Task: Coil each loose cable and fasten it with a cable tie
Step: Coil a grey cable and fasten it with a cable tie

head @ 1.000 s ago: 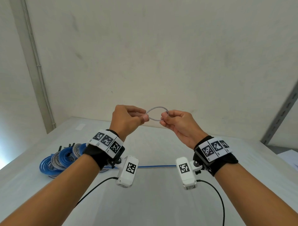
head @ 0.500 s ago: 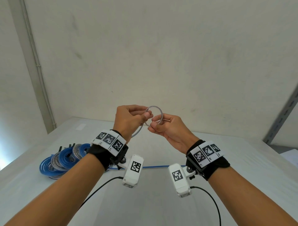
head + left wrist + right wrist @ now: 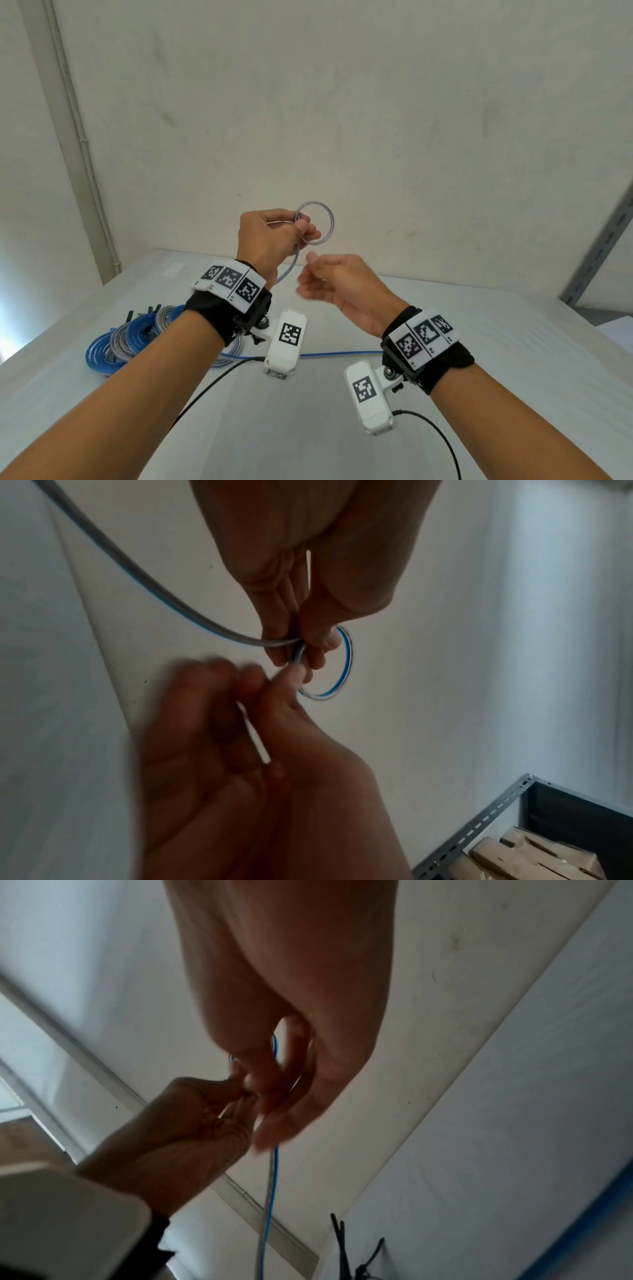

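My left hand [image 3: 303,229] is raised over the table and pinches a small round loop of grey-and-blue cable [image 3: 333,224] between thumb and fingers. From that pinch the cable's tail [image 3: 137,572] drops behind my left wrist. The left wrist view shows the loop [image 3: 349,658] sticking out past the left hand [image 3: 301,653]. My right hand [image 3: 308,274] hovers just below and right of the loop, blurred, its fingers loosely curled around nothing I can see. Seen from the right wrist, the tail [image 3: 270,1191] hangs straight down under both hands.
A pile of coiled blue and grey cables [image 3: 130,339] lies at the left of the white table [image 3: 479,377], with black cable ties [image 3: 150,310] sticking up behind it. A blue cable [image 3: 342,353] runs across the table. A grey shelf post [image 3: 603,246] stands at right.
My right hand has let go of the loop and dropped below it. My left hand has lifted the loop, which has gone from a flat oval to a round ring.
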